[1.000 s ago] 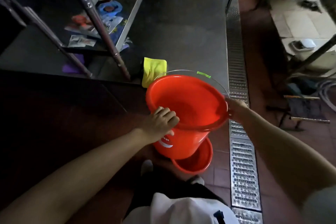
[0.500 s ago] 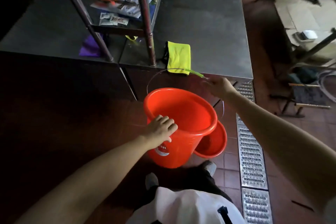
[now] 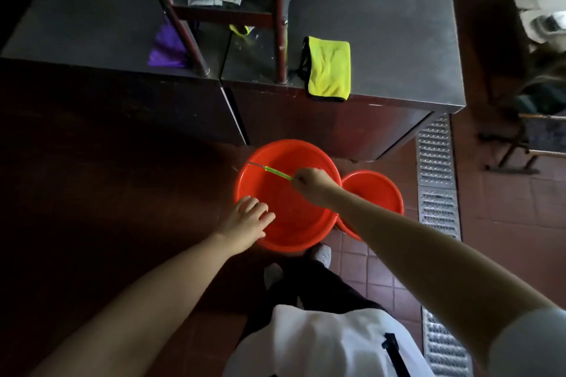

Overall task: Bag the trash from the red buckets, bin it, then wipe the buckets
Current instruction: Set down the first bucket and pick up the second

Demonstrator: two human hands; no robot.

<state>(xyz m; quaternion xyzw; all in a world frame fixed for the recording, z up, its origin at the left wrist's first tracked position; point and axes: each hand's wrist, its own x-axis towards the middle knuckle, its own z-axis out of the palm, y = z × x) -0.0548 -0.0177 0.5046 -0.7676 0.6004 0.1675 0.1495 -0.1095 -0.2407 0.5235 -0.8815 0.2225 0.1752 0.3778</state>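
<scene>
The larger red bucket (image 3: pixel 288 196) is sitting on the tiled floor (image 3: pixel 361 266) in front of the steel counter (image 3: pixel 382 24), touching a second red bucket (image 3: pixel 375 193) on its right. The right hand (image 3: pixel 309 182) is gripping the bucket's wire handle (image 3: pixel 269 169), fingers curled round it just beside the green sleeve. The left hand (image 3: pixel 246 220) is resting on the near-left rim, fingers spread and nearly straight. A yellow cloth (image 3: pixel 329 69) is lying at the counter's front edge.
</scene>
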